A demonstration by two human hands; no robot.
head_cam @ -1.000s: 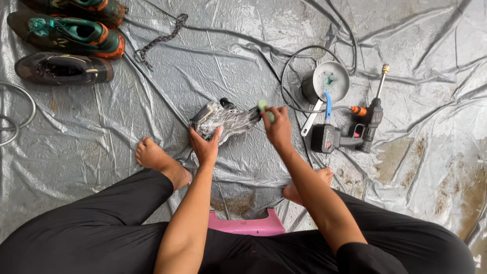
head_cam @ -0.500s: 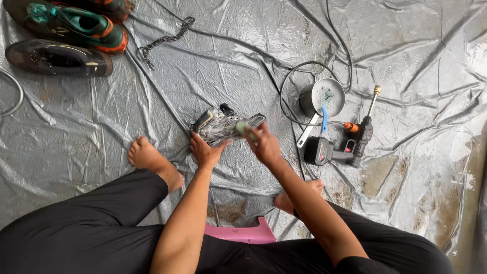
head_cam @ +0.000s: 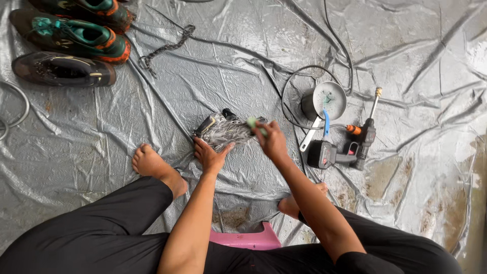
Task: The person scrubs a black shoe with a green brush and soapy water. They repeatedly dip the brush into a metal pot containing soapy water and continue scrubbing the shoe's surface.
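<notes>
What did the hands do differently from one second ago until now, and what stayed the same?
The right hand, gripping a green brush, moved leftward along the soapy shoe, from its far end toward the middle. The left hand kept holding the shoe's near side. Nothing was let go. The pan, spray gun and three other shoes lay unmoved on the tarp.

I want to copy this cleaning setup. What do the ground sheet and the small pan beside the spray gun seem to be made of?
The ground sheet looks like thin plastic film, silver-grey and glossy: it crinkles and glints. The small pan seems to be metal with a dull grey finish and a pale handle, though coated plastic can't be ruled out.
</notes>
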